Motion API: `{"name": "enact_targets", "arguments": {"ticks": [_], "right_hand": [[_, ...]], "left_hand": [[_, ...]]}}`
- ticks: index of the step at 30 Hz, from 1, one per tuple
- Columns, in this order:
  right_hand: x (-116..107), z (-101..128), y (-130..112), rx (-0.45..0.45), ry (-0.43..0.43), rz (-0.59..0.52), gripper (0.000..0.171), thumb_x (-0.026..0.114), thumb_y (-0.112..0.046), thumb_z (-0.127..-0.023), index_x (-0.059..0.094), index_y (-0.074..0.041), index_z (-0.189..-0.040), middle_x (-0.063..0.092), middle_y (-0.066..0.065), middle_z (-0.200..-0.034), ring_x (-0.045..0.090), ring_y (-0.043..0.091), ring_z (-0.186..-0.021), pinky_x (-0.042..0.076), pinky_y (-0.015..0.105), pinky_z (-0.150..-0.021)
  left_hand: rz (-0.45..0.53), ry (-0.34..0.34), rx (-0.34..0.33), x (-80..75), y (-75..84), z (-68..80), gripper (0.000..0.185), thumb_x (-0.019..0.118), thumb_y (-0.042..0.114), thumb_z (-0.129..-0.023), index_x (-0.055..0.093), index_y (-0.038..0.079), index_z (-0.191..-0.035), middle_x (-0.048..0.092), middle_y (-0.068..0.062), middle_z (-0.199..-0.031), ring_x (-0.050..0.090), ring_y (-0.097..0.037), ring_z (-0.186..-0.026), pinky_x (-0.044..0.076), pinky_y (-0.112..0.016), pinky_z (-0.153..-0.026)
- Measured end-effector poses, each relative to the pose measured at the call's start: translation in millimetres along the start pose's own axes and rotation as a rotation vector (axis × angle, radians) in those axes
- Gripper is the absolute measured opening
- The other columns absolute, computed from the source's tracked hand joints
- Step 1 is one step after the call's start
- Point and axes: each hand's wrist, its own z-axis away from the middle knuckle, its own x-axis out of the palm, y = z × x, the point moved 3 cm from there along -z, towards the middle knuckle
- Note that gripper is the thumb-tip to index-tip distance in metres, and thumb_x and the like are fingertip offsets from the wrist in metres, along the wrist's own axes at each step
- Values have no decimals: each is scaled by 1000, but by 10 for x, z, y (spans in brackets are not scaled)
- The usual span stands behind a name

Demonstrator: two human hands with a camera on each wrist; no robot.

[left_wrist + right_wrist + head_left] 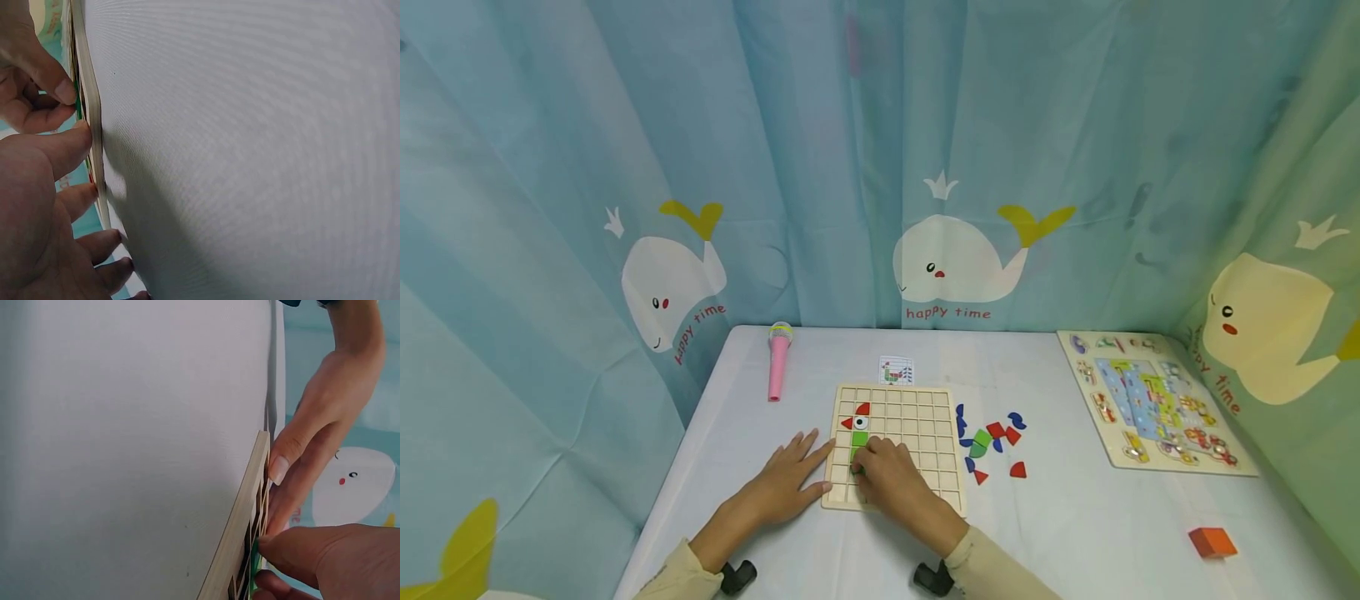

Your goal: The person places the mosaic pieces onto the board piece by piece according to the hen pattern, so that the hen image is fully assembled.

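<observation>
Right hand lay over the lower left part of the square pale wooden grid board, its fingertips pinching a small green wooden tile that sat in the second column from the board's left edge. That tile looked flat, and its long axis could not be told beneath the fingers; another green square showed just above it, then a white eye piece and two red pieces further up the same column. Left hand rested flat on the white tablecloth with fingers spread and straight, their tips touching the board's left edge. To the board's right lay loose red, blue and green shape pieces, with bare cloth beyond them. A pink toy microphone lay well apart at the far left, and a small pattern card just behind the board.
</observation>
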Motion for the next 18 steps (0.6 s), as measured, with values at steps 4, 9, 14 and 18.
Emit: {"name": "enact_targets", "arguments": {"ticks": [4,9,14,18], "right_hand": [[-3,-5,0,16,9,0,14,89,-14,-86,75,-14,-89,62,-5,-86,54,10,-76,30,22,-64],[-34,-12,25,35,-28,-31,13,88,-14,-86,76,-14,-90,63,-4,-89,56,12,-78,32,24,-66],[-85,-1,168,108,-82,-104,11,86,-14,-88,78,-13,-95,66,-2,-94,59,15,-86,38,28,-70],[-170,25,408,217,-82,-156,10,83,-11,-90,77,-12,-97,66,1,-94,59,18,-89,39,33,-72]], "left_hand": [[5,-4,-4,-1,3,1,65,61,44,-107,42,19,-163,30,-18,-172,23,-45,-160,22,-68,-125],[4,-6,-5,4,1,-3,65,60,44,-107,42,19,-163,30,-17,-172,23,-44,-160,22,-68,-125],[0,1,-4,9,-3,-5,65,61,44,-107,42,19,-163,31,-17,-172,23,-45,-160,22,-68,-125],[4,5,-1,6,5,-1,65,61,43,-107,42,18,-164,30,-18,-172,23,-45,-160,21,-67,-126]]}}
